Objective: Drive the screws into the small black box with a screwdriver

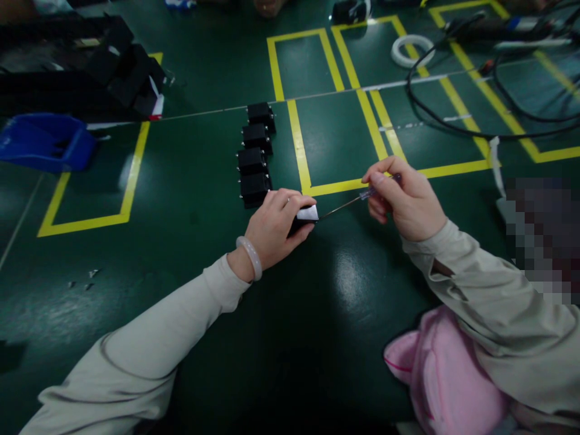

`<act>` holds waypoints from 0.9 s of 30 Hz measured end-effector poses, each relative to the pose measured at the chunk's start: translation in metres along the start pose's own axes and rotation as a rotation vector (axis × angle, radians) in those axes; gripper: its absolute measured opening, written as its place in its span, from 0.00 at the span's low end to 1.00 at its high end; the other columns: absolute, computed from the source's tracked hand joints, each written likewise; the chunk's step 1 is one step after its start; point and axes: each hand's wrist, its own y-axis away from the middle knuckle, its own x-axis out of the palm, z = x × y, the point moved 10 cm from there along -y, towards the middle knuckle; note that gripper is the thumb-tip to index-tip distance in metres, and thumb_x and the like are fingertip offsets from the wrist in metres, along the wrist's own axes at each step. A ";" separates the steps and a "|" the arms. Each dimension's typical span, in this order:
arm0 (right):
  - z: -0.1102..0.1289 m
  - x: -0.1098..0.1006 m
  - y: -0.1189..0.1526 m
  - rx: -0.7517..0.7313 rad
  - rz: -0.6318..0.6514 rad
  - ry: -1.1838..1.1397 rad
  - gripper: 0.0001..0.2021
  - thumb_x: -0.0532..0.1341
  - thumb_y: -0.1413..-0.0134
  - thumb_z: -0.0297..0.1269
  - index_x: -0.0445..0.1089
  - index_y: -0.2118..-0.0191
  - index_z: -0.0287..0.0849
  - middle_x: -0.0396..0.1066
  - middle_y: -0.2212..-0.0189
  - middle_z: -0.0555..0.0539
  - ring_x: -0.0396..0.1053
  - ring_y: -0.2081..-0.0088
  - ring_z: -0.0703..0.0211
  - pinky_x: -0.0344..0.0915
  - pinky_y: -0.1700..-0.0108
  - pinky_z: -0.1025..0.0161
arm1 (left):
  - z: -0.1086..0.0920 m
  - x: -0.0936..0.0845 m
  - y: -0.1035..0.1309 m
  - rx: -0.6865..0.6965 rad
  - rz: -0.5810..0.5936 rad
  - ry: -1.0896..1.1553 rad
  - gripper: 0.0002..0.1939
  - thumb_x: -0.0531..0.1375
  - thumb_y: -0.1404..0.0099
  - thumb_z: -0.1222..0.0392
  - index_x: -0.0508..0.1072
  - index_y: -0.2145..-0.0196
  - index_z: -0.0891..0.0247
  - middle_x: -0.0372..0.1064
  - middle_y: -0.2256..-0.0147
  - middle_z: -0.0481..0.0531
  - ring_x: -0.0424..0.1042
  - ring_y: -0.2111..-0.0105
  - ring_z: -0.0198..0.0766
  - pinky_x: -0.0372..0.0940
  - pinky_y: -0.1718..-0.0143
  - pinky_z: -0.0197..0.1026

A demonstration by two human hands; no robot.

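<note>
My left hand (281, 226) is closed around a small black block (299, 226) with a whitish face, holding it just above or on the green table; I cannot tell which. In my right hand (403, 196) is a screwdriver (347, 206) with a clear purplish handle, pinched between thumb and fingers. Its thin shaft points left, and the tip meets the right end of the block. Beyond my left hand stands a row of several similar black blocks (252, 161) with small shiny screws on their sides.
Several loose screws (93, 273) lie at the left. A blue bin (45, 142) stands beside black racks (90, 66). Yellow tape (338, 186) marks the table. A white tape roll (412, 51) and black cables (435, 115) are at the upper right. A pink plush item (453, 374) sits near my right arm.
</note>
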 end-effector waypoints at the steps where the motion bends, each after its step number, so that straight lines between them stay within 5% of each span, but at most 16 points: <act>1: 0.000 0.000 0.000 -0.002 0.003 0.000 0.16 0.66 0.42 0.52 0.65 0.68 0.47 0.53 0.87 0.59 0.52 0.87 0.67 0.50 0.86 0.65 | 0.000 0.000 0.000 -0.001 -0.001 0.001 0.17 0.60 0.30 0.61 0.65 0.46 0.64 0.69 0.49 0.60 0.68 0.50 0.49 0.67 0.49 0.55; 11: -0.001 0.000 -0.001 0.014 -0.005 0.001 0.12 0.66 0.41 0.46 0.64 0.65 0.47 0.54 0.87 0.59 0.52 0.87 0.67 0.50 0.86 0.66 | -0.001 0.000 0.001 0.001 -0.004 0.005 0.17 0.59 0.30 0.61 0.65 0.46 0.64 0.69 0.49 0.60 0.68 0.50 0.49 0.67 0.49 0.54; 27: -0.001 0.000 -0.001 0.000 0.008 0.030 0.15 0.65 0.40 0.49 0.65 0.70 0.46 0.50 0.88 0.59 0.50 0.88 0.69 0.50 0.87 0.66 | 0.000 0.001 0.001 -0.003 0.006 0.000 0.17 0.59 0.30 0.61 0.65 0.45 0.64 0.68 0.49 0.60 0.68 0.50 0.49 0.67 0.49 0.55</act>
